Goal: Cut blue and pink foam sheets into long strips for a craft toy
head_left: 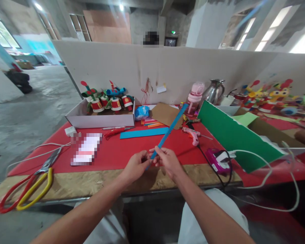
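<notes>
A long, narrow blue strip, which looks like paper or thin foam, slants up and away to the right from my fingers. My left hand pinches its near end. Just beside it, my right hand grips the strip a little higher up, thumb on top. Both hands hover over the front edge of the red-covered table. Behind them a wider blue strip lies flat on the red surface. The fingertips partly hide the near end of the held strip.
Large scissors with red and yellow handles lie at left, near a phone. A white box holds cup figures. On the right are a pink glue gun, a purple power socket with cables and a green-sided box.
</notes>
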`<control>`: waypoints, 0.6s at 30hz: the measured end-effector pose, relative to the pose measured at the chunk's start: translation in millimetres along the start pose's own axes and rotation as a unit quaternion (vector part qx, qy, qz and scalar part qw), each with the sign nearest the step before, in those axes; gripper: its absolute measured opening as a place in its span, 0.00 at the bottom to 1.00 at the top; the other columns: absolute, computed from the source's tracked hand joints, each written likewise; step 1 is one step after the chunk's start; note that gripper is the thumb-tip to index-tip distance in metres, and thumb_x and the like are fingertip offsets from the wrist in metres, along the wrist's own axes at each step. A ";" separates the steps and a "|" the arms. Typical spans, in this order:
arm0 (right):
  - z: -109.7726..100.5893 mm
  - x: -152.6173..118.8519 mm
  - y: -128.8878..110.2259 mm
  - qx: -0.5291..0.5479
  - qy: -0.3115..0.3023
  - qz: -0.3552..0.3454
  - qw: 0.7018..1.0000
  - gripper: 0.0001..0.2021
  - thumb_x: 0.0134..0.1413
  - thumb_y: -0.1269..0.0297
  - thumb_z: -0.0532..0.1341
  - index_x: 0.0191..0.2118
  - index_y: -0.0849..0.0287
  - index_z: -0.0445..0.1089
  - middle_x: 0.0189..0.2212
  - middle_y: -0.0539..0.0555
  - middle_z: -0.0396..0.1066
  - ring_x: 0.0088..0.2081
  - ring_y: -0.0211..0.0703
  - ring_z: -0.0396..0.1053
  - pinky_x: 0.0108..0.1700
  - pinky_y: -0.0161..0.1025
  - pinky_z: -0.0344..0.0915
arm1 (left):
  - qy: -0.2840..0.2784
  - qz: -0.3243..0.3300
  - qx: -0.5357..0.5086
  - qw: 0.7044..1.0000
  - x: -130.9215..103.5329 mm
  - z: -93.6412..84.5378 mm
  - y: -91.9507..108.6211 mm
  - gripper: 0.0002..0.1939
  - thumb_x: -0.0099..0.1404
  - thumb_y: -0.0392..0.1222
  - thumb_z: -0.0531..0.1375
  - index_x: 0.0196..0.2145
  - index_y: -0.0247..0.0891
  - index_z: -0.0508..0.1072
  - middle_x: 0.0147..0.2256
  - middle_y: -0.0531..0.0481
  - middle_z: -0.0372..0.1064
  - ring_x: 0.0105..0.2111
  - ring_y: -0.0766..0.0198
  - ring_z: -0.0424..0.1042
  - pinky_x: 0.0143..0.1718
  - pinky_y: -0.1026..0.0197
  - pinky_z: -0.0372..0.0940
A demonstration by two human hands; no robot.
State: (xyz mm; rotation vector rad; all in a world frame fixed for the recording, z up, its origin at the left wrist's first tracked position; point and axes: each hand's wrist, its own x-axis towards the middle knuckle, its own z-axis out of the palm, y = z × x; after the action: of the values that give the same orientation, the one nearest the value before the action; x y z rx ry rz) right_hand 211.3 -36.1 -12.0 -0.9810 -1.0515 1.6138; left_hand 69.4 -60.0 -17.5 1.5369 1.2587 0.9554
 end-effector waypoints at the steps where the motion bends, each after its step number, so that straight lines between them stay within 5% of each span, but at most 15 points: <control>1: -1.0 -0.2 -0.5 0.000 0.004 -0.003 1.000 0.21 0.39 0.44 0.69 0.26 0.60 0.76 0.17 0.48 0.70 0.17 0.32 0.63 0.18 0.29 0.60 | -0.005 0.001 0.009 1.000 0.3 -0.3 1.0 0.11 0.57 0.47 0.58 0.24 0.39 0.62 0.23 0.56 0.62 0.25 0.67 0.60 0.27 0.65 0.56; 6: -14.2 8.9 -13.6 -0.005 0.074 -0.072 0.995 0.19 0.34 0.47 0.73 0.23 0.60 0.76 0.18 0.50 0.72 0.19 0.33 0.64 0.19 0.30 0.62 | -0.014 -0.008 0.042 0.999 -5.6 -7.1 10.3 0.11 0.57 0.45 0.57 0.22 0.40 0.60 0.20 0.58 0.59 0.23 0.68 0.58 0.25 0.65 0.54; 11: -43.6 18.8 -37.5 0.011 0.106 -0.070 0.992 0.21 0.26 0.49 0.76 0.23 0.61 0.77 0.17 0.50 0.72 0.18 0.31 0.64 0.18 0.29 0.63 | -0.087 -0.060 0.003 0.994 -28.9 -15.4 16.7 0.12 0.56 0.50 0.58 0.25 0.41 0.61 0.20 0.59 0.58 0.22 0.69 0.59 0.24 0.66 0.55; 18: -73.0 22.8 -54.7 0.008 0.138 -0.099 0.985 0.16 0.33 0.57 0.76 0.27 0.62 0.77 0.22 0.50 0.75 0.19 0.30 0.66 0.20 0.28 0.66 | -0.125 -0.123 -0.001 0.985 -71.1 -51.8 16.2 0.17 0.56 0.56 0.60 0.24 0.41 0.60 0.19 0.60 0.57 0.20 0.70 0.57 0.22 0.67 0.52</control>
State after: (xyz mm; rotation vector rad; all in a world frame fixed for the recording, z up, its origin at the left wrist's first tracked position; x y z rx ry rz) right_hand 289.0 10.0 14.0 -1.0220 -0.9127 1.2797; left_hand 12.3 -122.3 11.7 1.4106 1.2314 0.5853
